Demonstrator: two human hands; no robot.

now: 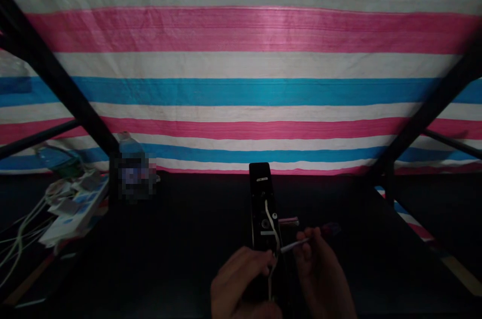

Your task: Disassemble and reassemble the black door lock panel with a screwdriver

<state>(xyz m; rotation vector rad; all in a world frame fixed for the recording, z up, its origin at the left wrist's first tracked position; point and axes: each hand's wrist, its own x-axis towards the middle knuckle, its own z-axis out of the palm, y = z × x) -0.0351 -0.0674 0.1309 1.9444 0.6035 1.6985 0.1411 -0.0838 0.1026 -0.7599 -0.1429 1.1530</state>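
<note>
Two hands at a black door lock panel on a black counter, screwdriver in right hand.

One black electronic door lock panel (261,208), flat, long, smooth-faced, lies lengthwise at 12 o'clock from the hands, one metal lever handle (288,221) at its side. Left hand (239,281) clenched, pinching one thin white cable (271,238) running down the panel. Right hand (320,266) grasps one screwdriver (301,242), thin pale shaft pointing at the panel, dark handle. On the black counter (339,198): one white power strip (75,208) with tangled cables at 9 o'clock, one plastic bottle (130,150) at 10 o'clock, label blurred. Woven striped tarp (241,93) at 12 o'clock behind, two thick black metal bars (48,63) crossing it.
</note>
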